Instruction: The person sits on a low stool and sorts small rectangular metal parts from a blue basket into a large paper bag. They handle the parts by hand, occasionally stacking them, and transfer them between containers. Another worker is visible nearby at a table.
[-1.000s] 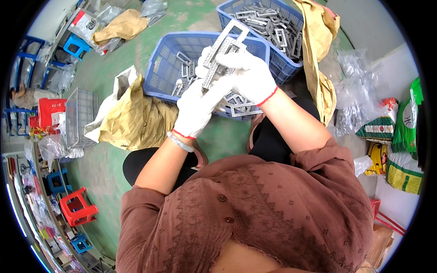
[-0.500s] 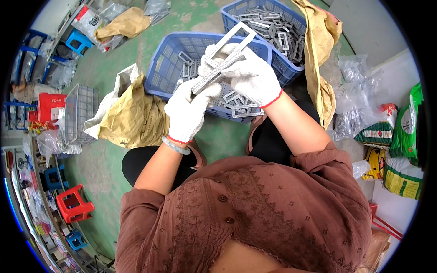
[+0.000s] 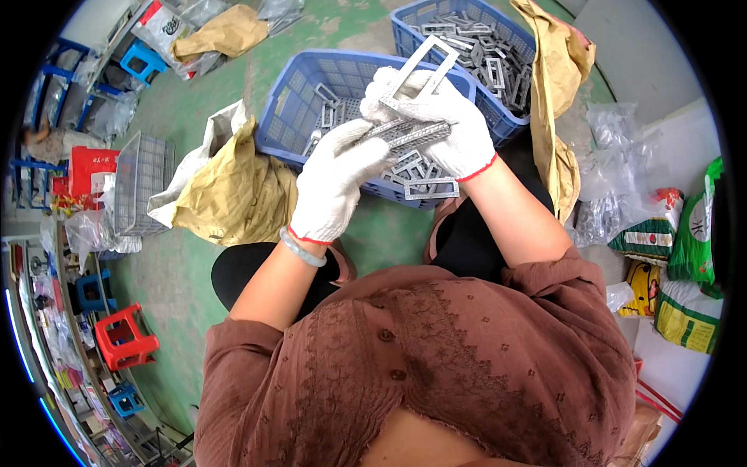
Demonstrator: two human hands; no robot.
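Observation:
White gloves with red cuffs cover both my hands, held over the near blue plastic basket (image 3: 274, 105). My right hand (image 3: 457, 128) is closed around grey rectangular metal frames (image 3: 410, 67); one open loop sticks up past its fingers. A textured grey bar-like side (image 3: 420, 136) lies across the palm. My left hand (image 3: 334, 180) closes thumb and fingers on the near left end of the held pieces. How many pieces are held is partly hidden by the gloves. Below, loose metal frames (image 3: 430, 187) lie in the basket, one across its near rim.
Behind to the right stands a second blue basket (image 3: 405, 33) heaped with similar frames. Brown paper sacks stand left (image 3: 233, 194) and right (image 3: 545, 93) of the baskets. A grey crate (image 3: 144, 183) and red stool (image 3: 124, 338) are at left; colored bags (image 3: 689, 311) lie at right.
The textured bar has turned from steeply slanted to nearly level between my hands. My left hand has shifted slightly right and its fingers have moved along the pieces.

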